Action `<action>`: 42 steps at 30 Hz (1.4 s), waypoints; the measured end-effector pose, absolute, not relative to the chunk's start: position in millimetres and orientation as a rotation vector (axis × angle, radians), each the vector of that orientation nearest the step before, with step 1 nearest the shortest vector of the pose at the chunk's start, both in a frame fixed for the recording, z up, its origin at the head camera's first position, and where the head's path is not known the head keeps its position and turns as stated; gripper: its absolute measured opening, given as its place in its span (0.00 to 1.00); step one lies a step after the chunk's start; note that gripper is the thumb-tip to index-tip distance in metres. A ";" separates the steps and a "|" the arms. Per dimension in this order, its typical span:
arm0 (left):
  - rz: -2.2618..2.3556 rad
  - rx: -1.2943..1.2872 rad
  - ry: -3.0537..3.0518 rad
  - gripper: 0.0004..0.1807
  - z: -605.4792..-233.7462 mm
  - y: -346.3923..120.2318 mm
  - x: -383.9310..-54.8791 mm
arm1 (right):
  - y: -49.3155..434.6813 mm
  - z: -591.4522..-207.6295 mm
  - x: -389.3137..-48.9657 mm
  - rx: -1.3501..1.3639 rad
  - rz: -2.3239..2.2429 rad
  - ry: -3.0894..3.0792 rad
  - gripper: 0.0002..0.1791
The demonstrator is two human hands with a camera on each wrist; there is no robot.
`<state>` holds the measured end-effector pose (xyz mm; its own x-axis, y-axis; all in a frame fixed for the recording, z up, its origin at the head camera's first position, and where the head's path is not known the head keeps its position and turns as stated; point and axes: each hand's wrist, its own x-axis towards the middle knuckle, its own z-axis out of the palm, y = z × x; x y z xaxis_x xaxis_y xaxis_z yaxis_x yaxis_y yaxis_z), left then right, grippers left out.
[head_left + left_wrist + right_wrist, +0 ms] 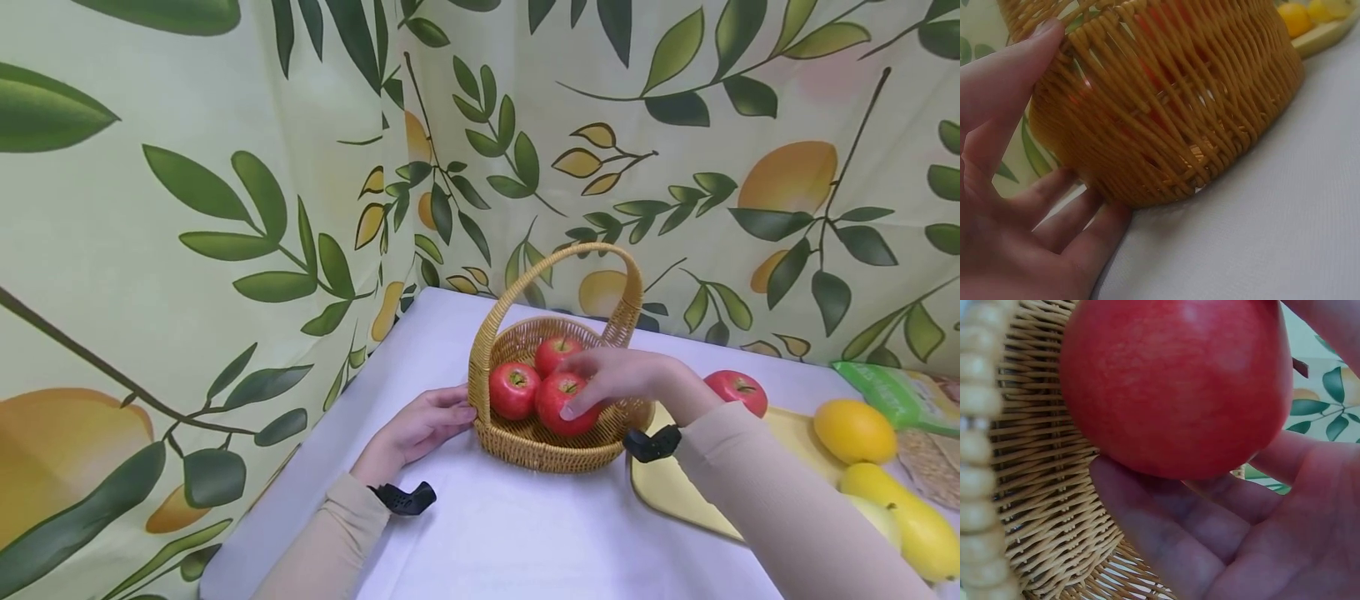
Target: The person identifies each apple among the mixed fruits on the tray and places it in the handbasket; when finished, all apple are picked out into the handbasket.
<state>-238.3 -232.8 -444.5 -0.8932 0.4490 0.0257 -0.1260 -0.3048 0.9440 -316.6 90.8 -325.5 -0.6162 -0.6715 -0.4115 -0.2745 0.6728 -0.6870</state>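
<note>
A wicker basket (536, 457) with a tall arched handle stands on the white table. Inside it, my right hand (626, 375) grips a red apple (557, 402) at the front, thumb on the near side. The right wrist view shows fingers curled beneath that apple (1175, 387), close over the woven bottom. Two more red apples, one at the left (513, 390) and one behind (557, 352), lie beside it. My left hand (423, 427) holds the basket's left side. In the left wrist view its thumb lies at the rim and its fingers reach the base of the basket (1166, 119).
Right of the basket lies a yellow tray (678, 483), partly covered by my right forearm. Around it are another red apple (738, 390), an orange-yellow fruit (855, 431), a long yellow fruit (911, 525) and a green packet (892, 396). Leaf-patterned cloth (495, 208) hangs behind and left.
</note>
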 end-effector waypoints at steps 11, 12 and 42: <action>2.258 0.415 1.571 0.22 -443.9 -232.4 -236.4 | 85.0 -329.8 -320.8 -0.684 -0.764 2.126 0.41; 2.255 0.421 1.571 0.21 -443.7 -232.3 -236.6 | 84.6 -330.6 -321.2 -0.681 -0.762 2.120 0.41; 2.234 0.406 1.604 0.22 -445.3 -233.4 -237.0 | 65.8 -335.9 -324.6 -0.705 -0.619 2.082 0.36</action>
